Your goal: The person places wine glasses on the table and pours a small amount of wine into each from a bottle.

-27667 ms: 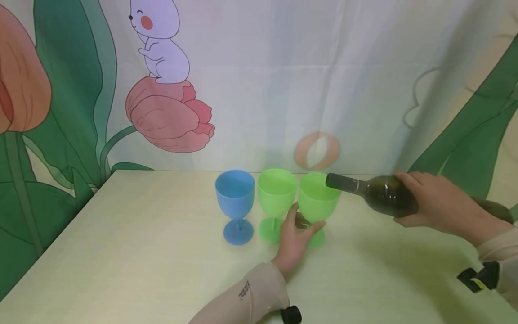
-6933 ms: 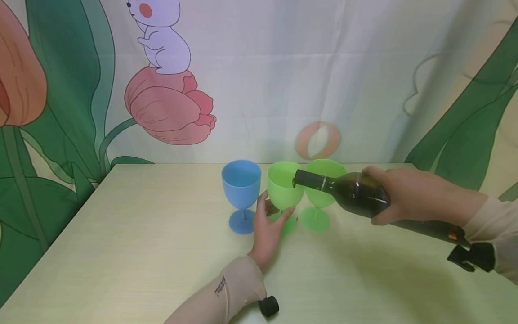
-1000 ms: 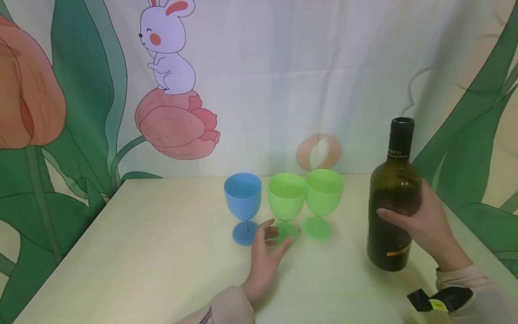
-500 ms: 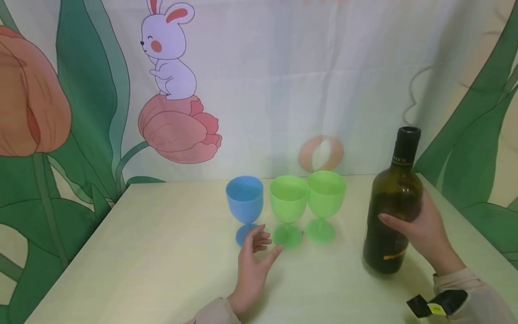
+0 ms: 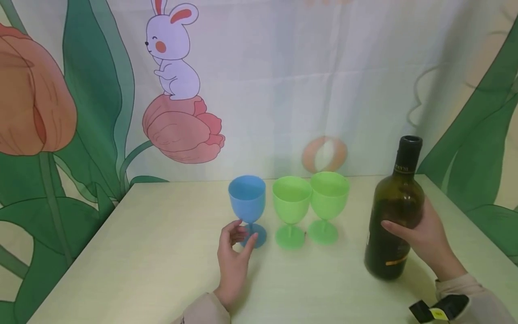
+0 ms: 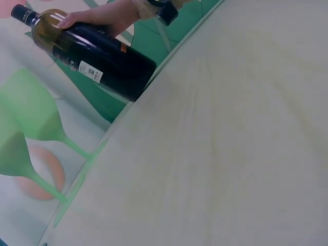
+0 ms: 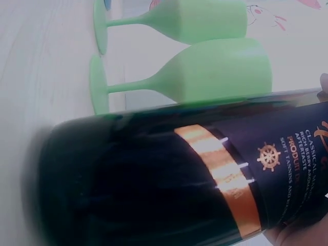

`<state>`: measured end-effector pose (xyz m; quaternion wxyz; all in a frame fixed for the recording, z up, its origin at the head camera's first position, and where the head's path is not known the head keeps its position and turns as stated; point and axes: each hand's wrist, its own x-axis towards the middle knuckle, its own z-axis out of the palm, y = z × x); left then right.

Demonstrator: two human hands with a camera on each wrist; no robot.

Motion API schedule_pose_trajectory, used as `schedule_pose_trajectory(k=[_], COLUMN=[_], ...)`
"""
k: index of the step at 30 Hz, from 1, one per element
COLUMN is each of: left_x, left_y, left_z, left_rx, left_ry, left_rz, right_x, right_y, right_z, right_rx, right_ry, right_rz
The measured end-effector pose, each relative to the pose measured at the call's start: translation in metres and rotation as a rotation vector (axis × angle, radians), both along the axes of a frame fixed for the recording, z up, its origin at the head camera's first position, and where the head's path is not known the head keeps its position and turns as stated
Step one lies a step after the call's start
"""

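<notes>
In the head view a blue plastic goblet (image 5: pixel 247 200) stands upright on the table. My left hand (image 5: pixel 234 265) is at its lower left, fingers loosely bent and thumb apart, fingertips close by the stem and foot. Two light green goblets, a nearer one (image 5: pixel 291 202) and a farther one (image 5: pixel 330 198), stand to its right with their rims overlapping in this view. My right hand (image 5: pixel 430 240) grips a dark wine bottle (image 5: pixel 386 238) round its body, neck up and leaning slightly right. The right wrist view shows the bottle's label (image 7: pixel 292 159) close up.
The pale table (image 5: pixel 141 252) ends against a printed curtain (image 5: pixel 259 90) just behind the goblets. Black wrist camera straps (image 5: pixel 439 309) sit over the right sleeve. In the left wrist view the green goblets (image 6: pixel 36 113) appear at the left edge.
Earlier the right hand held the bottle tipped over the green goblets; now it is upright at the right. The left hand has moved left from the nearer green goblet to the blue one.
</notes>
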<state>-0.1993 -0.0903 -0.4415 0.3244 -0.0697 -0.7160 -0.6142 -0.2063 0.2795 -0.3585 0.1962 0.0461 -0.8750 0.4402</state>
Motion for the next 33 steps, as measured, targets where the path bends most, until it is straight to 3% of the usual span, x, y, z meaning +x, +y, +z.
schedule_pose_trajectory(k=[13, 24, 33], left_x=[-0.013, -0.032, -0.041], left_y=[-0.010, -0.014, -0.012], left_z=[0.003, 0.004, 0.005], left_rx=[0.051, 0.072, 0.061], left_ry=[-0.106, -0.134, -0.155], left_rz=[0.023, -0.011, -0.065], right_x=[-0.002, -0.001, 0.001], right_y=[0.007, 0.017, 0.021], right_z=[-0.007, -0.017, -0.022], right_rx=[-0.034, -0.086, -0.096], right_ry=[0.066, 0.159, 0.168], right_rz=[0.076, 0.148, 0.154])
